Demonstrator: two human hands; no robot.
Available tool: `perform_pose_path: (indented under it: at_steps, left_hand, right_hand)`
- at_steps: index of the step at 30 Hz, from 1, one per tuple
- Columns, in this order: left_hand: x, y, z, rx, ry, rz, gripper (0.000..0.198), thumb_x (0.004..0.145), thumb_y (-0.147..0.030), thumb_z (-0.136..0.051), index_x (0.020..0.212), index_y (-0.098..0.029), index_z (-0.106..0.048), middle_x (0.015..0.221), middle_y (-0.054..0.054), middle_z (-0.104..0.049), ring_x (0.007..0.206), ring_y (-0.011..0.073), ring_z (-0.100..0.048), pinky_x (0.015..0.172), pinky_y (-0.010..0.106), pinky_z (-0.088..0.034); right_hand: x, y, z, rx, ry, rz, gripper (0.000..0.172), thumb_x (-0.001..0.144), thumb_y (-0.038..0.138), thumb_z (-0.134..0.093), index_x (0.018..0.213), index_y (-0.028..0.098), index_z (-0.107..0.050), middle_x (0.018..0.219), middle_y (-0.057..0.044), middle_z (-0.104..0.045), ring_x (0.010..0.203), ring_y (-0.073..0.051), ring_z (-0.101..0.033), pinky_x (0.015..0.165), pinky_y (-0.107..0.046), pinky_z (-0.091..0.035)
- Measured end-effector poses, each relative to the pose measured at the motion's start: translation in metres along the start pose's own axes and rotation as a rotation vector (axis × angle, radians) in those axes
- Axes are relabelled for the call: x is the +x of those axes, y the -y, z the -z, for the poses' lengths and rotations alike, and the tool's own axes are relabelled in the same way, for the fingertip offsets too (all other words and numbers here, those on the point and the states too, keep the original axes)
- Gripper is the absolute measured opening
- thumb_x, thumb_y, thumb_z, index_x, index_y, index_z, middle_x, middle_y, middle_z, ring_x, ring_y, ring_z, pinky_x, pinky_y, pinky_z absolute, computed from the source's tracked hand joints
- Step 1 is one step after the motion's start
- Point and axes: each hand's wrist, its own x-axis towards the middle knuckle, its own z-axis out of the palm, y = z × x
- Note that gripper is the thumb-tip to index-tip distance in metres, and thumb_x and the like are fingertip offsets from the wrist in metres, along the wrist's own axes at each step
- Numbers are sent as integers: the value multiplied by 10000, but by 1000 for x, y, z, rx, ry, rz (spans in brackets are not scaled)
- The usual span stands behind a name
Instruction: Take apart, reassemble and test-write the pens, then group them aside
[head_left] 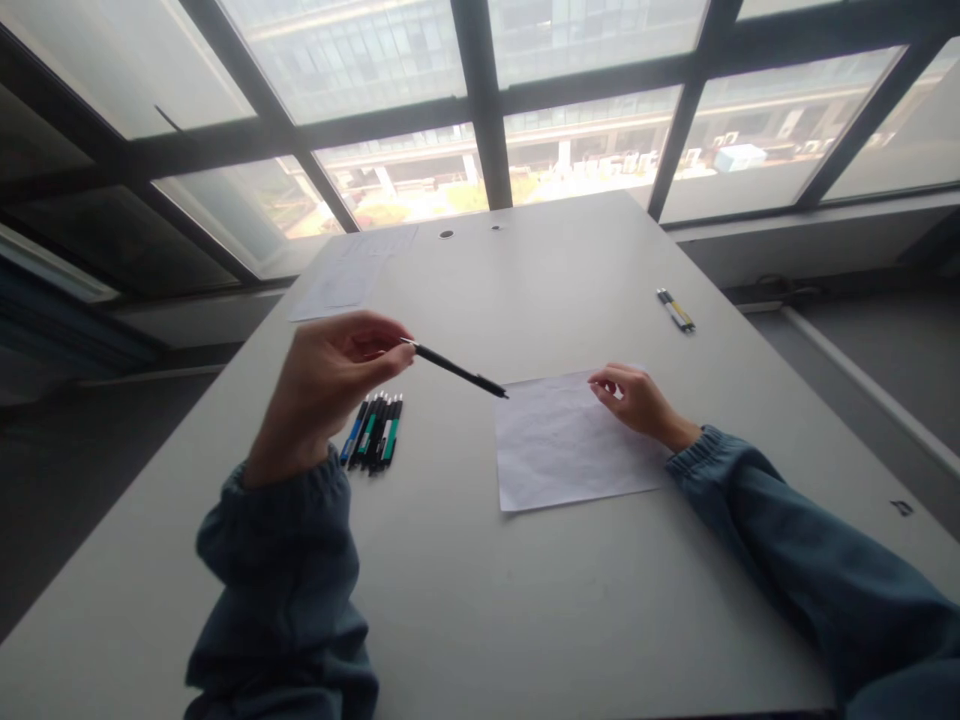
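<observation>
My left hand [341,375] is raised over the left part of the table, its thumb and fingers closed on one end of a black pen [461,374]. The pen slants down to the right, its far tip above the upper left corner of a white sheet of paper [570,450]. Beyond my left wrist, several pens [373,432] with black, green and blue parts lie side by side. My right hand [634,400] rests at the right side of the sheet, fingers loosely curled and slightly apart, with nothing visible in them.
The white table [442,600] reaches toward large windows. More papers [349,270] lie at its far left. Near the right edge are a couple of pens [676,311], one with a yellow part. A small dark object [901,508] lies by the near right edge. Two small round fittings sit at the far end.
</observation>
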Motion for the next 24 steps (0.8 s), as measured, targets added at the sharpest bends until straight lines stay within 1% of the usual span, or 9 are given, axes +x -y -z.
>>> perform_pose_path:
  at_steps: [2, 4, 8, 10, 12, 14, 16, 19, 24]
  left_hand:
    - [-1, 4, -25, -105, 53, 10, 195, 697, -260, -853, 848, -174, -764, 781, 36, -752, 710, 148, -702, 647, 237, -573]
    - [-3, 13, -53, -213, 65, 32, 221, 701, -313, -855, 843, -172, -760, 762, 39, -749, 698, 172, -716, 662, 280, -602]
    - [-12, 43, -112, -424, 56, 47, 298, 698, -376, -876, 859, -153, -761, 773, 54, -757, 716, 191, -735, 696, 320, -624]
    - [-19, 61, -138, -498, 36, 79, 306, 708, -388, -874, 864, -149, -764, 810, 69, -769, 725, 186, -739, 701, 319, -626]
    - [-27, 77, -158, -539, 31, 112, 311, 707, -391, -878, 862, -147, -765, 825, 79, -775, 732, 182, -740, 710, 317, -627]
    - [-33, 91, -171, -550, 43, 138, 313, 718, -393, -870, 877, -144, -767, 824, 85, -777, 725, 177, -739, 704, 311, -625]
    - [-37, 102, -179, -532, 76, 136, 293, 731, -374, -862, 881, -141, -768, 842, 91, -779, 747, 175, -740, 720, 306, -622]
    - [-36, 113, -182, -484, 92, 83, 266, 743, -353, -851, 880, -142, -762, 868, 89, -777, 776, 167, -731, 754, 298, -616]
    - [-29, 123, -183, -406, 57, 22, 255, 777, -364, -818, 898, -147, -763, 850, 81, -769, 767, 163, -719, 747, 289, -605]
  right_hand:
    - [1, 9, 0, 165, -49, -33, 226, 944, 379, -602, 948, 193, -732, 791, -44, -676, 687, -159, -579, 670, -300, -478]
    - [1, 18, 0, 414, -69, -136, 304, 948, 467, -602, 974, 192, -728, 788, -43, -689, 685, -160, -600, 644, -298, -491]
    - [0, 25, 1, 856, -99, -312, 446, 932, 604, -578, 1008, 189, -723, 758, -43, -667, 638, -157, -591, 572, -303, -474]
    - [1, 24, 3, 965, -137, -362, 447, 880, 618, -647, 985, 190, -718, 746, -38, -654, 649, -163, -594, 567, -306, -471]
    - [1, 22, 5, 1001, -156, -386, 416, 826, 582, -730, 954, 186, -719, 712, -25, -637, 641, -156, -584, 576, -306, -472]
    - [2, 18, 6, 996, -170, -392, 370, 791, 523, -787, 922, 182, -730, 663, -5, -615, 620, -141, -568, 592, -303, -474]
    - [2, 13, 6, 971, -196, -394, 334, 774, 478, -814, 911, 183, -744, 634, 6, -608, 613, -135, -566, 606, -302, -479]
    - [0, 5, 3, 915, -203, -392, 328, 792, 460, -804, 956, 179, -767, 682, -16, -666, 647, -146, -604, 639, -317, -505]
    - [-1, -1, -2, 829, -221, -385, 354, 816, 441, -789, 1036, 166, -752, 761, -51, -736, 705, -172, -676, 689, -337, -544]
